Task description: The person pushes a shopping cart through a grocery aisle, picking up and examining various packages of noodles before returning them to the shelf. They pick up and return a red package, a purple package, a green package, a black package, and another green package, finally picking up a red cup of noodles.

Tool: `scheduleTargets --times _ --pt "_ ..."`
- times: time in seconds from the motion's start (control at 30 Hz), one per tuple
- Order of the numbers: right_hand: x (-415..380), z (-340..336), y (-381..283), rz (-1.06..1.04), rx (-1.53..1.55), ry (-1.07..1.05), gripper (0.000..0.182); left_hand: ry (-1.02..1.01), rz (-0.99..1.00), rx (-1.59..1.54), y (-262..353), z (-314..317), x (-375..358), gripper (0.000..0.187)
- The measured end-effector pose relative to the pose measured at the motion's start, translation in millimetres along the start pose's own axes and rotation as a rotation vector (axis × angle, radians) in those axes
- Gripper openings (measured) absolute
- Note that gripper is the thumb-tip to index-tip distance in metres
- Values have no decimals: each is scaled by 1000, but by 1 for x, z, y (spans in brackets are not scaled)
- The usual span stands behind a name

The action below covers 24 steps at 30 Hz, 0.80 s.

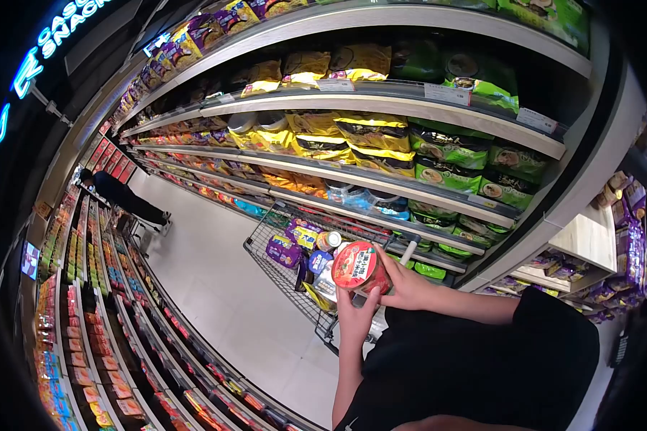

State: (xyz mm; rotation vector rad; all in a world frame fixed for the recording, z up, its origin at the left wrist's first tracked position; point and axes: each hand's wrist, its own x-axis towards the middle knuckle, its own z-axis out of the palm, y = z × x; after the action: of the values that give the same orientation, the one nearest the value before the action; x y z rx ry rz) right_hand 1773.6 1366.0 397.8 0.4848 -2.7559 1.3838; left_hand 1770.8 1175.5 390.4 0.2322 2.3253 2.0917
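Observation:
A round red tub (pixel 355 265) with a printed lid is held between both my hands, above the near end of a wire shopping cart (pixel 262 241). My left hand (pixel 358 310) grips its lower side, fingers wrapped against it. On the other side, my right hand (pixel 402 281) is closed round the tub. Inside the cart lie purple packages (pixel 284 251), a blue-and-white package (pixel 319 261), a jar with a light lid (pixel 333 239) and a yellow packet (pixel 319 296).
Shelves with yellow bags (pixel 374 133) and green bags (pixel 449 147) run along the right side of the aisle. Shelves of small packets (pixel 83 355) line the left. A person in dark clothing (pixel 126 197) bends near another cart farther down the pale floor (pixel 216 287).

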Motion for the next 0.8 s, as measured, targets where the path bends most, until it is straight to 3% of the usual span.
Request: scheduleTargets --times 0.23,0.3,0.43,0.57,0.63,0.77,0.8 --pt "9 14 10 -119 -41 -44 126 29 -150 -143 -20 -7 -8 62" --pt "14 15 7 -57 50 -40 126 13 -80 -118 -21 -11 -7 63" --pt "30 17 10 13 150 -73 118 66 -143 -16 -57 -28 -18 72" --pt "51 25 45 118 289 -133 114 112 -215 36 -84 -40 -38 62" --pt "64 30 64 97 220 -113 114 72 -377 176 -120 -46 -57 54" --pt "103 27 87 207 178 -199 112 126 -380 541 -164 -51 -97 49" --pt "113 33 103 137 59 -172 112 176 -421 582 -161 -47 -102 47"
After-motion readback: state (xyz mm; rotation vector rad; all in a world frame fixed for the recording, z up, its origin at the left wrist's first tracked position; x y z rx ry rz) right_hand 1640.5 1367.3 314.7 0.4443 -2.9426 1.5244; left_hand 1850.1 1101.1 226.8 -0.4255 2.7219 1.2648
